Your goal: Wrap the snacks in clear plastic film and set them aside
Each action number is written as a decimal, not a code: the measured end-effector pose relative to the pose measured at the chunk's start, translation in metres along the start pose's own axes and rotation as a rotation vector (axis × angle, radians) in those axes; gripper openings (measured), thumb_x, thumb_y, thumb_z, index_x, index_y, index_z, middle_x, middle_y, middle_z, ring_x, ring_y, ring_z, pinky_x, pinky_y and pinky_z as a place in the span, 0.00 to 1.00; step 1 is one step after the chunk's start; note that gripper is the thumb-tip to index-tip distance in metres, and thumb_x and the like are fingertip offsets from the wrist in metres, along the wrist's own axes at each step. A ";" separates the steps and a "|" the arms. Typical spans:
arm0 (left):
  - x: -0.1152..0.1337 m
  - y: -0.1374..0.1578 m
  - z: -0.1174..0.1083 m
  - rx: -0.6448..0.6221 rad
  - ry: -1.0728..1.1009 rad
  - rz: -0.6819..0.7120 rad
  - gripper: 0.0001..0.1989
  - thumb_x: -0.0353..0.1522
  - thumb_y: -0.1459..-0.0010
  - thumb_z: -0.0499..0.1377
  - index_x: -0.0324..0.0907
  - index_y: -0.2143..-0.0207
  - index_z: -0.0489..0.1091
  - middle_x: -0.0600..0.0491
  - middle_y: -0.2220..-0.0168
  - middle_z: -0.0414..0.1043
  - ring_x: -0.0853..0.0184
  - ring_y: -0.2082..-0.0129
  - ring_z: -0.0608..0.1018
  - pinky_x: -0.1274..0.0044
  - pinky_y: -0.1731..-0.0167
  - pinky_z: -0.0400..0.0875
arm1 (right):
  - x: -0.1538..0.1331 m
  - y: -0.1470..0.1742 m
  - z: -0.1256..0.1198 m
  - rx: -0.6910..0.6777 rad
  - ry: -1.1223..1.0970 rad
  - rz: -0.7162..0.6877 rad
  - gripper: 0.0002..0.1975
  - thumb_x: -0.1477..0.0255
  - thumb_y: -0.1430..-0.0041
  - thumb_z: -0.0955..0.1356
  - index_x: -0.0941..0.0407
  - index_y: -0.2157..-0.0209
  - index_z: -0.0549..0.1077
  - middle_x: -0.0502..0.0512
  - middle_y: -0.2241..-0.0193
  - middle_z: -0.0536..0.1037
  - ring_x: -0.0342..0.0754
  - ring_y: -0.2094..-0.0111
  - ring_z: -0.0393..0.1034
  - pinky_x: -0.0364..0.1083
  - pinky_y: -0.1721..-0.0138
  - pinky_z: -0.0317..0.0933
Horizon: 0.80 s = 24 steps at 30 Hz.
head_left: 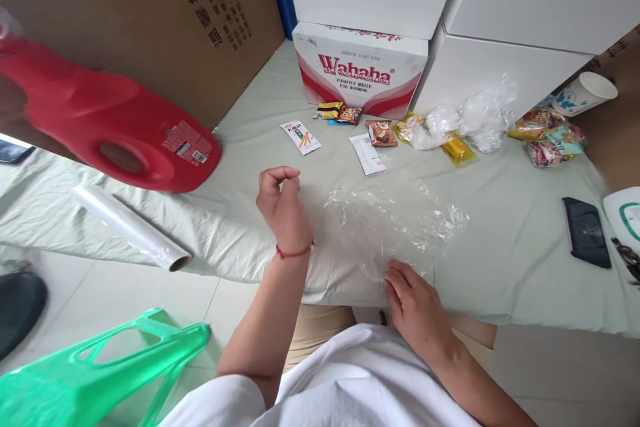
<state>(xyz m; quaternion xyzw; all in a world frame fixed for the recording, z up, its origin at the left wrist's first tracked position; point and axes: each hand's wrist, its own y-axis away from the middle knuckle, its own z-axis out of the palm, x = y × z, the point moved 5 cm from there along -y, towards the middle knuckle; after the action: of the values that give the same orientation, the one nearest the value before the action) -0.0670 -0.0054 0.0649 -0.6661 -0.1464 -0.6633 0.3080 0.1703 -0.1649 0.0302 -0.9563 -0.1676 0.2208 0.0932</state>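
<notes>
On the cloth-covered table I see the Wahaha carton; in front of it lies clear plastic film, wrinkled and glinting. Before the carton's left end my left hand curls nearly closed; farther out, my right hand bends loosely at the film's edge; from here I cannot tell whether either pinches it

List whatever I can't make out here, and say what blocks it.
All in the head view:
- What the left hand pinches, if anything: hidden by its curled fingers.
- How firmly the right hand holds the film, if at all: its fingers cover the contact.
- Top of the red bottle: cut off by the left edge.
- Rest of the white device: cut off by the right edge.
</notes>
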 end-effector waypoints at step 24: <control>-0.066 0.045 0.068 -0.915 -0.956 0.410 0.25 0.39 0.28 0.48 0.42 0.34 0.66 0.37 0.28 0.59 0.47 0.26 0.60 0.44 0.30 0.44 | 0.161 -0.120 0.015 -0.087 0.280 0.233 0.28 0.61 0.24 0.55 0.57 0.31 0.65 0.63 0.28 0.61 0.63 0.28 0.55 0.71 0.31 0.49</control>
<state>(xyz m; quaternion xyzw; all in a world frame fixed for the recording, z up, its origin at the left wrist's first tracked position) 0.0094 0.0152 -0.0044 -0.9625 0.1574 -0.2202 0.0169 0.2661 0.0062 -0.0153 -0.9937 -0.0505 0.0875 0.0479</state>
